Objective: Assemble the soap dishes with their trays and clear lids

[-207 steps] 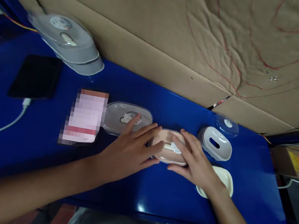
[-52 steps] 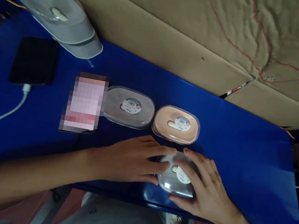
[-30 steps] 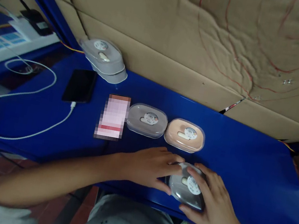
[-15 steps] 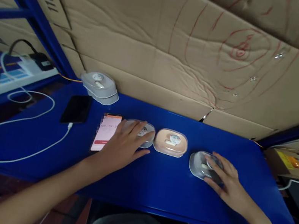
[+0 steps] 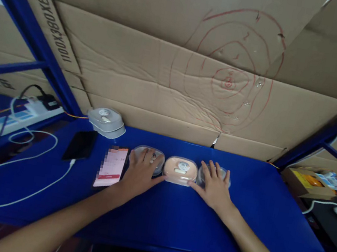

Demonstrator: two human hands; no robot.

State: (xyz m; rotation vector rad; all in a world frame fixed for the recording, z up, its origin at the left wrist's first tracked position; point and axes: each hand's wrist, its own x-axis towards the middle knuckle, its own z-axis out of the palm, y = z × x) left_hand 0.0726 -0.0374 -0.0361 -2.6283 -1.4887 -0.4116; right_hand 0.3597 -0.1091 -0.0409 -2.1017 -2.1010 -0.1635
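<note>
Three small oval lidded boxes stand in a row on the blue table (image 5: 172, 218). My left hand (image 5: 138, 175) lies flat, fingers spread, on the grey box (image 5: 148, 157) at the left. The peach box (image 5: 180, 170) in the middle is uncovered between both hands. My right hand (image 5: 214, 186) rests flat with fingers apart on the clear-lidded grey box (image 5: 212, 175) at the right, hiding most of it.
A phone with a pink screen (image 5: 110, 172) lies left of the row, a black phone (image 5: 80, 145) with a white cable (image 5: 23, 191) beyond it. Stacked grey boxes (image 5: 105, 121) sit at the cardboard wall (image 5: 176, 79). A power strip (image 5: 9, 122) is far left.
The third box moved from the table's front edge up into line beside the peach box under my right hand. My left hand shifted onto the left grey box. The view tilted up.
</note>
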